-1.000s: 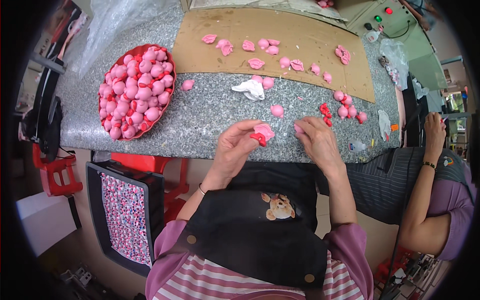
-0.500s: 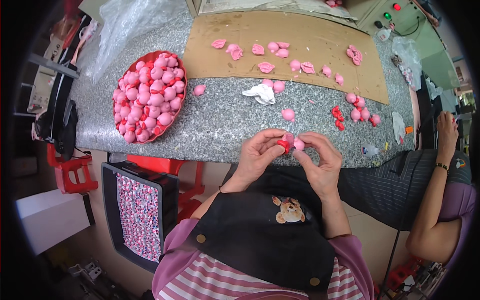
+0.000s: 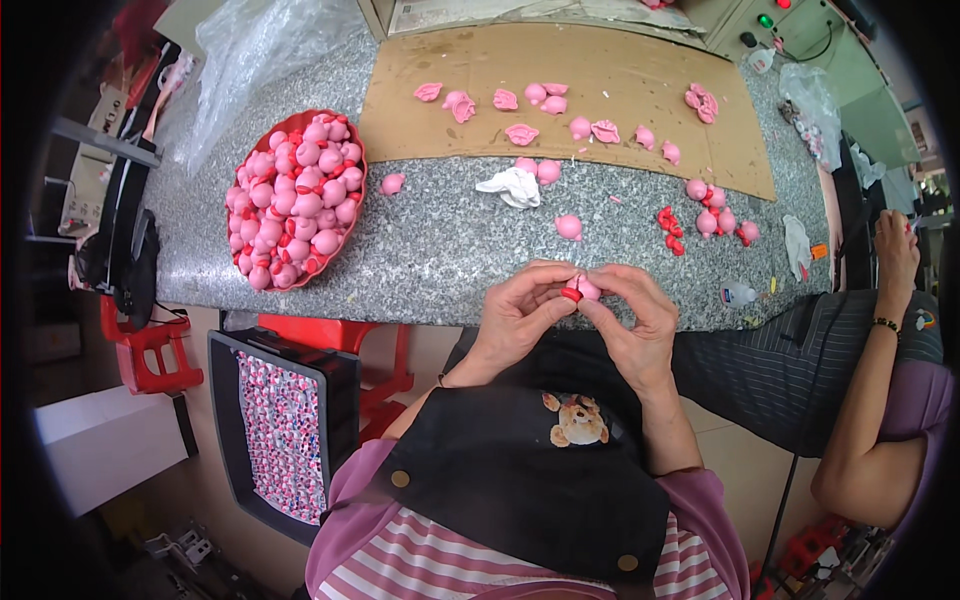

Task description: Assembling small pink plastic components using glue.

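Note:
Above the table's near edge, my left hand (image 3: 518, 312) pinches a small red piece (image 3: 571, 294), its thumb and forefinger closed on it. Close against that piece is a pink round part (image 3: 589, 289), gripped between the thumb and fingers of my right hand (image 3: 642, 318). The two parts touch, though fingers cover much of both. Beyond my hands lies a single pink ball (image 3: 568, 227) on the speckled stone table. Several small red pieces (image 3: 671, 232) are grouped farther right, beside a cluster of pink balls with red parts (image 3: 708, 221).
A red scalloped basket (image 3: 361, 150) heaped with pink-and-red pieces stands at left. Loose pink shells and balls lie on a cardboard sheet (image 3: 400, 130). A crumpled white cloth (image 3: 512, 187) is near the middle. A black crate (image 3: 225, 430) sits below left. A co-worker's arm (image 3: 868, 400) is at right.
My hands have drawn closer, and the red piece and the pink part, apart a moment ago, now meet. The whole view has shifted slightly.

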`<state>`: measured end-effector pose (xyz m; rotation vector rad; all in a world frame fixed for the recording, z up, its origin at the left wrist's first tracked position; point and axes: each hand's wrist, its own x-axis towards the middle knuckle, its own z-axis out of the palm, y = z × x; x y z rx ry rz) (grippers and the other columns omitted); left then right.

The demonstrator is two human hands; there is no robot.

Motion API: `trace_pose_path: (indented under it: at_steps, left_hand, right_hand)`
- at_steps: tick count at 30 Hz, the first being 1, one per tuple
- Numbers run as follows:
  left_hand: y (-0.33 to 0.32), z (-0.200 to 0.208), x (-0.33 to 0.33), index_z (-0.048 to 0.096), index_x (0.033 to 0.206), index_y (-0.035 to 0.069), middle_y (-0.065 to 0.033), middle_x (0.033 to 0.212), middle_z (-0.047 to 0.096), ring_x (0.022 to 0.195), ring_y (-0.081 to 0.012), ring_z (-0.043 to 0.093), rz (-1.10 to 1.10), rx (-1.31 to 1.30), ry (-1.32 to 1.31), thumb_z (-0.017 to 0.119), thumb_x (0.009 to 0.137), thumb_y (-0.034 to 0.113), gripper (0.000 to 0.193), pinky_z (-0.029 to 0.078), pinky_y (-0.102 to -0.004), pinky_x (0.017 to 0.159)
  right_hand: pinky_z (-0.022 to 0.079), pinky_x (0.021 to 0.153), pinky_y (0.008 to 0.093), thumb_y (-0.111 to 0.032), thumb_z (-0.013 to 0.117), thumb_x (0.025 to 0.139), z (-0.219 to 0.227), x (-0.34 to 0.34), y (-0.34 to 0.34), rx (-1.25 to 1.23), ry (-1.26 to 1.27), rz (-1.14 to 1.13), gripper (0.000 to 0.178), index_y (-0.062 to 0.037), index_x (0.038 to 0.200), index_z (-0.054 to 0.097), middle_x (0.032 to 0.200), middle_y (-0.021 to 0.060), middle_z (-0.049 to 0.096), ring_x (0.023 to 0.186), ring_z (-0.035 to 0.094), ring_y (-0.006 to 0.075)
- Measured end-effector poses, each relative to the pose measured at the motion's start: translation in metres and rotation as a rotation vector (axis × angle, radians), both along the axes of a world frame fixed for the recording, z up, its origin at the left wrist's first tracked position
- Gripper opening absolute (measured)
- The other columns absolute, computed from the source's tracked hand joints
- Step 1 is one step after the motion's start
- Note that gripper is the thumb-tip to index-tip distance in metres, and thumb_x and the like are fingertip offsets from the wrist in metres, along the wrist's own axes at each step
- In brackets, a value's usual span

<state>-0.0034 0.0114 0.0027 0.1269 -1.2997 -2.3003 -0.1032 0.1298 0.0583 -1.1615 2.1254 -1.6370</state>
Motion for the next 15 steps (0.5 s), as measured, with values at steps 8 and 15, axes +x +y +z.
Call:
trace_pose_path:
  at_steps: [8, 15]
  left_hand:
    - [0.0004, 0.0022, -0.0012, 0.055, 0.112, -0.004, -0.0129, 0.115, 0.05, 0.104, -0.0192, 0.056, 0.002, -0.051, 0.023, 0.056, 0.084, -0.01, 0.028, 0.048, -0.0294, 0.09]
    - [0.0007, 0.0009, 0.0, 0.056, 0.111, -0.004, -0.0122, 0.113, 0.052, 0.103, -0.0186, 0.057, -0.002, -0.057, -0.004, 0.056, 0.084, -0.01, 0.028, 0.048, -0.0287, 0.089]
  right_hand:
    - [0.051, 0.074, 0.0279, 0.003, 0.072, 0.07, 0.0017, 0.0004, 0.0018, -0.028, 0.078, 0.016, 0.029, -0.0024, 0.098, 0.067, 0.095, 0.0108, 0.064, 0.085, 0.063, 0.0195]
    - [0.051, 0.073, 0.0276, 0.003, 0.072, 0.07, -0.0013, 0.0023, 0.0037, -0.013, 0.088, -0.007, 0.029, -0.002, 0.098, 0.067, 0.094, 0.0109, 0.064, 0.085, 0.064, 0.0196]
